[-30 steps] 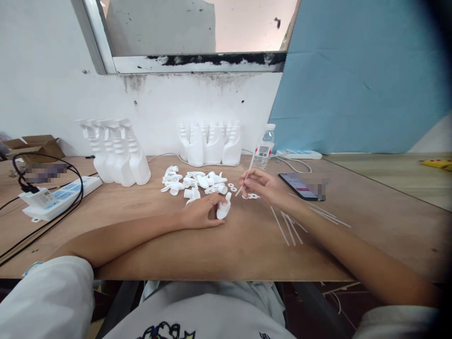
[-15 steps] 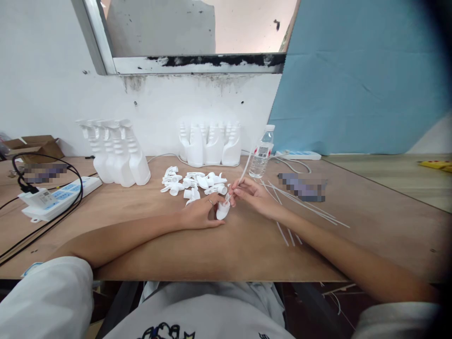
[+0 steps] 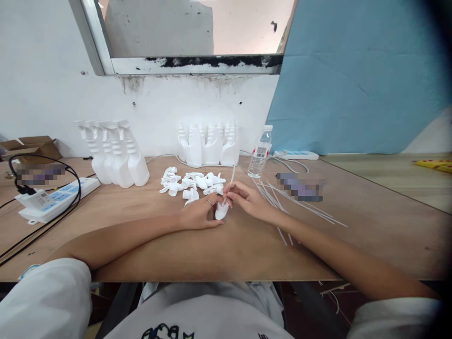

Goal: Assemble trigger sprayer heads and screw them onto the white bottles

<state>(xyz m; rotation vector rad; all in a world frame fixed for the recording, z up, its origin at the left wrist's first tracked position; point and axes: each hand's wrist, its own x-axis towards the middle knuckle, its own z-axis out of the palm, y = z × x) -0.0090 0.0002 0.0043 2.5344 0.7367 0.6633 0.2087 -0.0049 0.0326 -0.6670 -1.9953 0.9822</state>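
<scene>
Near the middle of the table, my left hand (image 3: 204, 213) grips a white trigger spray head (image 3: 221, 213) low over the wood, its thumb along the near side. My right hand (image 3: 243, 200) pinches a thin white plastic tube (image 3: 232, 174), which stands up at a slant with its lower end at the spray head. My fingers hide where the tube meets the head. Just beyond my left hand lies a loose pile of white spray heads (image 3: 192, 181). Several thin tubes (image 3: 300, 203) lie scattered under and beside my right forearm.
White spray bottles with heads (image 3: 120, 157) stand at the left, and bottles without heads (image 3: 212, 148) stand by the wall. A water bottle (image 3: 260, 153) is behind my right hand. A power strip (image 3: 58, 200) with black cables sits at the left; a blurred item (image 3: 300, 187) lies right.
The tube has come down toward the spray head and its upper end now stands lower. My right hand has shifted slightly left with it; my left hand keeps its grip.
</scene>
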